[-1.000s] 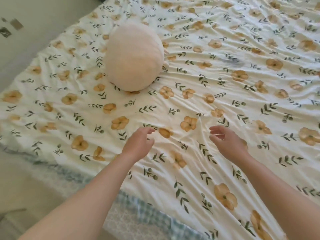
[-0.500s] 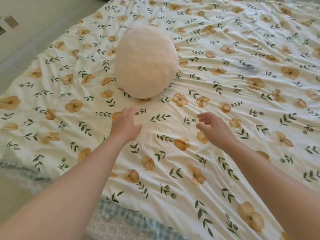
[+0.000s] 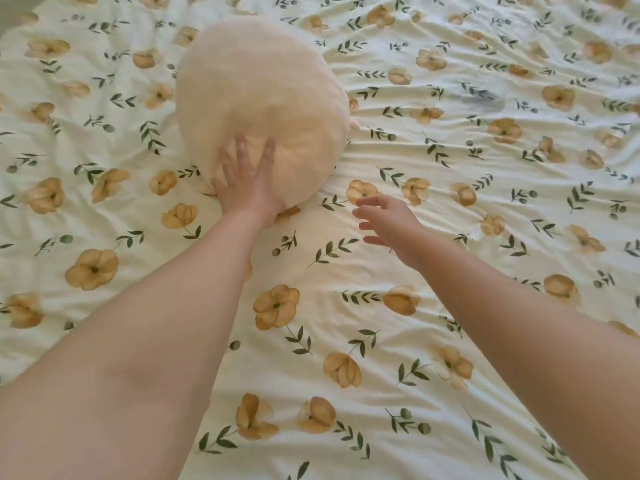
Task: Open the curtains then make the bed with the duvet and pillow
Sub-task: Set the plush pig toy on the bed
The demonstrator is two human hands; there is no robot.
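Observation:
A round, cream plush pillow (image 3: 263, 95) lies on the white duvet (image 3: 398, 254) printed with yellow flowers and green leaves, which covers the whole bed. My left hand (image 3: 244, 183) rests flat on the pillow's near side, fingers straight and spread. My right hand (image 3: 389, 221) hovers just right of the pillow's near edge, above the duvet, fingers loosely spread and holding nothing. It does not touch the pillow.
The duvet is wrinkled, with creases fanning out to the right. A faint grey smudge (image 3: 481, 97) marks the fabric at upper right. A sliver of floor (image 3: 10, 15) shows at the top left corner.
Both arms reached forward over the bed. My left hand went from hovering above the duvet to resting on the pillow. My right hand came closer to the pillow.

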